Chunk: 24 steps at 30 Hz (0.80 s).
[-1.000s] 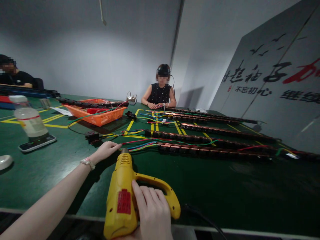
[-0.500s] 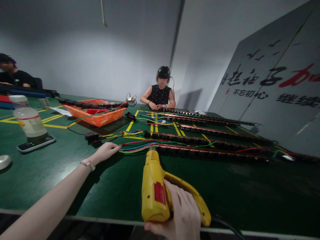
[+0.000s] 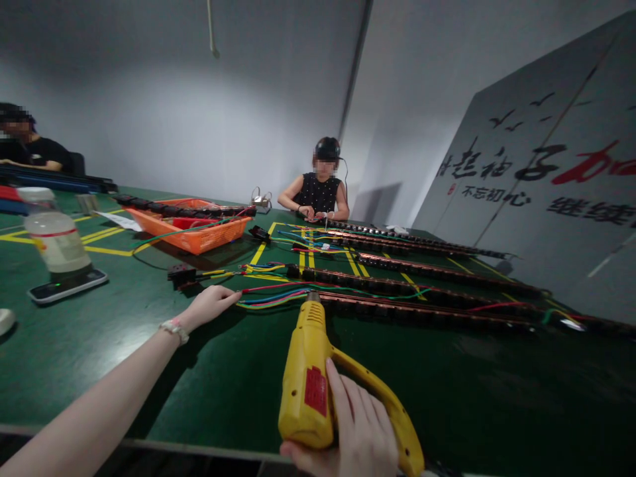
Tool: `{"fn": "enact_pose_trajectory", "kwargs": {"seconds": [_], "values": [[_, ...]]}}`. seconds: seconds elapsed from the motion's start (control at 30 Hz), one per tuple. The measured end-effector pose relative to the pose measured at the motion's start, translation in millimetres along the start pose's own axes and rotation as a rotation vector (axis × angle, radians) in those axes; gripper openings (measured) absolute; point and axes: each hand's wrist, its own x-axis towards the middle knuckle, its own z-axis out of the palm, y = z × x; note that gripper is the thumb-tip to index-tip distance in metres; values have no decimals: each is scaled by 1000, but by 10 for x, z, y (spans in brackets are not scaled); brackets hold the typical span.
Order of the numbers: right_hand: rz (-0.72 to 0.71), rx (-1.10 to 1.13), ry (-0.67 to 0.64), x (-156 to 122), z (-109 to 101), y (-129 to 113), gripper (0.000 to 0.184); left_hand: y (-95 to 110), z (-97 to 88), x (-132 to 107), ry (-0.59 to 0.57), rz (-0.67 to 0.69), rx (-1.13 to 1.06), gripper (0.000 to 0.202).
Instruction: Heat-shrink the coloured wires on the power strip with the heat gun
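Showing the heat gun (image 3: 305, 371), clasped by the right hand (image 3: 355, 430) at the counter's (image 3: 99, 331) front edge, swung rightward; its nozzle now faces the coloured wires (image 3: 271, 296) beside the open left hand (image 3: 211, 305).

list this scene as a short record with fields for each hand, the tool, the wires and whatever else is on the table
right hand: grips the yellow heat gun at its handle
yellow heat gun: nozzle points at the near end of the nearest strip, close to the coloured wires
left hand: open on the green table, fingertips at the coloured wires; contact unclear
further back: orange tray, bottle on a flat device
people: co-worker seated opposite
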Motion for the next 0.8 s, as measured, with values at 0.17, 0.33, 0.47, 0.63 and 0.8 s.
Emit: {"fn": "enact_pose_trajectory", "kwargs": {"seconds": [0.17,0.33,0.47,0.63,0.8], "values": [[12,24,31,2,55,-219,105,-13,-3,16,3,16,10,57],[-20,69,56,-42,148,-414,111,-23,-8,23,3,28,-35,55],[54,153,109,-62,246,-646,111,0,-12,14,10,27,-55,55],[144,227,153,-24,289,-957,100,7,-4,18,15,26,-56,55],[130,205,107,13,284,-1193,50,24,2,14,42,39,-71,55]]}}
